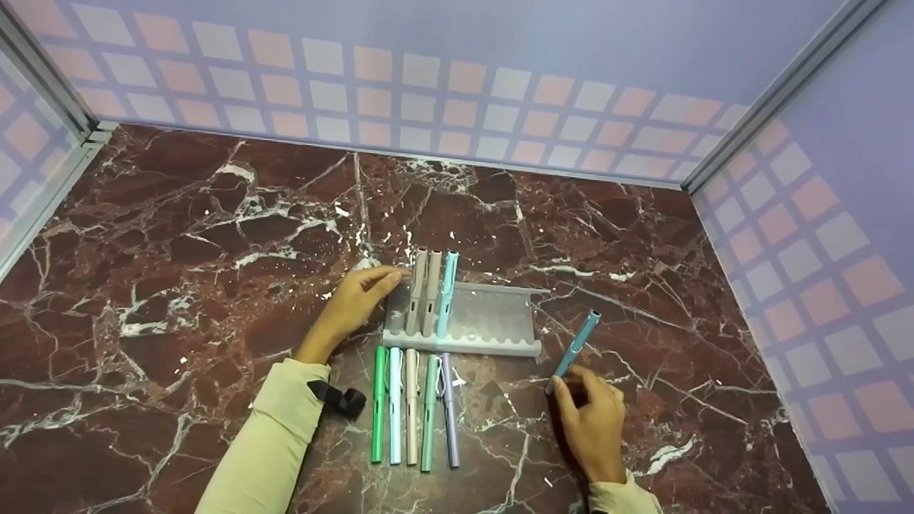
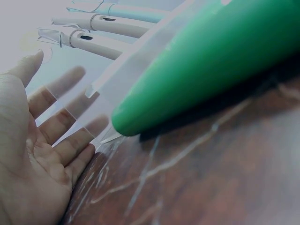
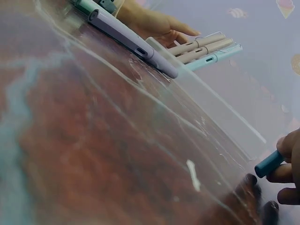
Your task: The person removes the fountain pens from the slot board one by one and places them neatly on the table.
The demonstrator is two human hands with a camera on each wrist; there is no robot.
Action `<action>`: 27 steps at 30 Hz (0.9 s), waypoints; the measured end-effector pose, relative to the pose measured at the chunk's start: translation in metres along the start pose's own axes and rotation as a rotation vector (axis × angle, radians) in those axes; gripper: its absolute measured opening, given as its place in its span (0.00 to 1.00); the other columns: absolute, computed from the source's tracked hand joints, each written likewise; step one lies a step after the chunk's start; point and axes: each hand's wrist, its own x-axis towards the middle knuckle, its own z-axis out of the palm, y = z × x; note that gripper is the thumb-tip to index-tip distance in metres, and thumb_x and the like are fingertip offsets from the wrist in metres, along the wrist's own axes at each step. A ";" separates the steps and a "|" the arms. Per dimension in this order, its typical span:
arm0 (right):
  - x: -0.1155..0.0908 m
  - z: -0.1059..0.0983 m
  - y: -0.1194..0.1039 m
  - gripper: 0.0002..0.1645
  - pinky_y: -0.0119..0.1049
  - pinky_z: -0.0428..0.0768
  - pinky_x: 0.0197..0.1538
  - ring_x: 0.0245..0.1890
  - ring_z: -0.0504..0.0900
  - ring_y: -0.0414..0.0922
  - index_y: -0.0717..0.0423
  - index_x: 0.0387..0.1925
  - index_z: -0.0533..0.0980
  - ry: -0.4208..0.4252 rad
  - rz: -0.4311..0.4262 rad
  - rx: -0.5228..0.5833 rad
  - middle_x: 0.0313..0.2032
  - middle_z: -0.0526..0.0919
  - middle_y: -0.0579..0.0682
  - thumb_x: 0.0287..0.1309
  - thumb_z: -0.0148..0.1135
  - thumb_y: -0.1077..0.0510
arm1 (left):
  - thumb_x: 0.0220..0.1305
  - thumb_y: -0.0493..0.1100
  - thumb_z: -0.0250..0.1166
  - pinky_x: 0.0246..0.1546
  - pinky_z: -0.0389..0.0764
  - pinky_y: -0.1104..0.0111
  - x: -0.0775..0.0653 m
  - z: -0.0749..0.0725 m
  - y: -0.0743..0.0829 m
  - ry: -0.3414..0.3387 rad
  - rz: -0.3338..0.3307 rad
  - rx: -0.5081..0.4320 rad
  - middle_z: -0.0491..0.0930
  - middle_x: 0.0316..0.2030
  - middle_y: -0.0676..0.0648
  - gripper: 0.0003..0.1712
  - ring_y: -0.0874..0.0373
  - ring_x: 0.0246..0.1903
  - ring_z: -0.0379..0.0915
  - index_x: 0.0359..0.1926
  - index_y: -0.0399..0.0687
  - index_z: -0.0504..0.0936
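Note:
A translucent pen stand (image 1: 493, 314) bears two taupe pens (image 1: 431, 294) and a light blue pen (image 1: 447, 294) leaning side by side in its left slots. My left hand (image 1: 357, 303) is at its left end; the left wrist view shows straight, spread fingers (image 2: 63, 124) through the clear plastic, with the thumb apart. To the right of the stand, my right hand (image 1: 593, 417) pinches a teal-blue pen (image 1: 582, 339) near its lower end, the clip end tilted up and away. In the right wrist view only this pen's lower end (image 3: 270, 164) shows between the fingertips.
Before the stand lies a row of pens: bright green (image 1: 379, 407), pale aqua (image 1: 395, 407), beige (image 1: 412, 407), sage green (image 1: 429, 414) and purple (image 1: 450, 410). The dark red marbled tabletop (image 1: 214, 428) is bounded by panels with a checked border (image 1: 457, 107).

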 end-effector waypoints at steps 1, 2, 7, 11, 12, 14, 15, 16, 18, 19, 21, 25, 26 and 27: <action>0.000 0.000 0.000 0.09 0.39 0.68 0.44 0.27 0.84 0.46 0.58 0.35 0.82 -0.001 -0.003 0.001 0.28 0.88 0.47 0.51 0.75 0.64 | 0.76 0.43 0.56 0.67 0.70 0.51 0.000 0.000 0.000 -0.001 0.002 -0.001 0.82 0.56 0.38 0.18 0.44 0.59 0.76 0.56 0.38 0.82; 0.000 0.000 0.000 0.09 0.39 0.69 0.44 0.26 0.84 0.45 0.58 0.35 0.83 0.000 -0.007 0.001 0.27 0.88 0.47 0.51 0.75 0.65 | 0.76 0.43 0.56 0.67 0.70 0.51 0.000 0.000 0.000 -0.001 0.004 0.000 0.82 0.56 0.38 0.18 0.44 0.59 0.76 0.56 0.37 0.82; 0.002 0.001 0.000 0.08 0.33 0.77 0.39 0.23 0.84 0.40 0.57 0.34 0.83 0.002 -0.041 0.022 0.26 0.88 0.44 0.51 0.75 0.65 | 0.75 0.43 0.56 0.65 0.71 0.51 0.000 0.000 -0.001 0.000 0.016 0.006 0.83 0.55 0.39 0.17 0.44 0.58 0.77 0.55 0.38 0.83; 0.004 0.002 0.000 0.08 0.27 0.79 0.31 0.22 0.83 0.37 0.55 0.33 0.83 -0.003 -0.052 0.049 0.26 0.88 0.43 0.51 0.75 0.65 | 0.75 0.44 0.56 0.65 0.72 0.52 0.000 0.000 -0.001 0.002 0.012 0.007 0.83 0.55 0.40 0.18 0.45 0.57 0.77 0.56 0.39 0.83; 0.004 0.002 0.000 0.08 0.27 0.78 0.30 0.21 0.83 0.36 0.55 0.33 0.83 -0.004 -0.051 0.051 0.25 0.88 0.43 0.51 0.75 0.65 | 0.75 0.44 0.56 0.65 0.72 0.52 0.000 0.000 -0.001 0.002 0.010 0.005 0.83 0.55 0.40 0.18 0.45 0.56 0.77 0.55 0.39 0.83; 0.003 0.002 -0.001 0.08 0.26 0.77 0.30 0.21 0.82 0.36 0.55 0.33 0.83 -0.005 -0.042 0.049 0.25 0.88 0.42 0.51 0.75 0.65 | 0.75 0.44 0.56 0.65 0.71 0.52 0.000 0.000 -0.001 -0.001 0.007 0.005 0.83 0.55 0.39 0.18 0.45 0.57 0.77 0.56 0.39 0.82; 0.003 0.003 -0.001 0.08 0.27 0.77 0.31 0.21 0.82 0.36 0.55 0.33 0.83 -0.007 -0.038 0.048 0.25 0.88 0.42 0.51 0.75 0.65 | 0.75 0.45 0.56 0.65 0.71 0.52 0.000 0.000 -0.001 0.000 0.005 0.007 0.83 0.55 0.39 0.18 0.45 0.57 0.77 0.56 0.39 0.82; 0.002 0.004 -0.002 0.08 0.27 0.77 0.31 0.21 0.82 0.35 0.56 0.33 0.83 -0.010 -0.035 0.049 0.25 0.88 0.42 0.51 0.75 0.65 | 0.75 0.45 0.56 0.65 0.71 0.52 0.000 0.000 -0.001 0.001 0.004 0.007 0.83 0.55 0.39 0.18 0.45 0.57 0.77 0.56 0.39 0.83; 0.001 0.006 -0.004 0.08 0.29 0.75 0.34 0.21 0.81 0.35 0.56 0.34 0.84 -0.020 -0.030 0.055 0.25 0.88 0.42 0.51 0.75 0.65 | 0.75 0.44 0.56 0.66 0.71 0.52 0.000 0.000 -0.001 -0.001 0.006 0.004 0.83 0.55 0.39 0.18 0.45 0.57 0.77 0.56 0.38 0.82; 0.000 0.007 -0.006 0.08 0.31 0.75 0.35 0.21 0.81 0.35 0.56 0.34 0.84 -0.027 -0.027 0.059 0.25 0.88 0.42 0.51 0.75 0.65 | 0.75 0.44 0.56 0.66 0.71 0.52 0.000 0.001 -0.001 0.000 0.006 0.002 0.83 0.55 0.39 0.18 0.45 0.58 0.77 0.56 0.38 0.82; -0.002 0.009 -0.010 0.09 0.34 0.74 0.37 0.20 0.81 0.34 0.56 0.34 0.84 -0.047 -0.027 0.075 0.25 0.88 0.42 0.50 0.76 0.65 | 0.75 0.42 0.56 0.66 0.71 0.52 0.001 0.001 -0.002 0.002 0.006 -0.003 0.82 0.56 0.38 0.17 0.44 0.58 0.77 0.55 0.37 0.82; -0.006 0.016 -0.021 0.10 0.36 0.71 0.37 0.20 0.79 0.32 0.55 0.35 0.83 -0.082 -0.026 0.096 0.25 0.87 0.40 0.49 0.76 0.64 | 0.75 0.39 0.57 0.67 0.70 0.53 0.002 0.002 -0.002 0.002 0.010 -0.040 0.82 0.56 0.36 0.16 0.42 0.59 0.76 0.55 0.35 0.82; -0.007 0.018 -0.024 0.11 0.36 0.71 0.37 0.21 0.79 0.32 0.55 0.35 0.83 -0.086 -0.029 0.100 0.25 0.87 0.40 0.49 0.77 0.64 | 0.75 0.39 0.56 0.66 0.70 0.52 0.002 0.002 -0.002 0.004 0.013 -0.042 0.81 0.56 0.35 0.16 0.42 0.59 0.76 0.55 0.34 0.82; -0.008 0.021 -0.027 0.11 0.36 0.70 0.37 0.21 0.79 0.32 0.55 0.35 0.84 -0.089 -0.035 0.101 0.25 0.87 0.39 0.48 0.77 0.64 | 0.74 0.38 0.56 0.66 0.70 0.52 0.002 0.002 -0.002 0.005 0.015 -0.048 0.81 0.56 0.35 0.16 0.41 0.59 0.75 0.55 0.33 0.81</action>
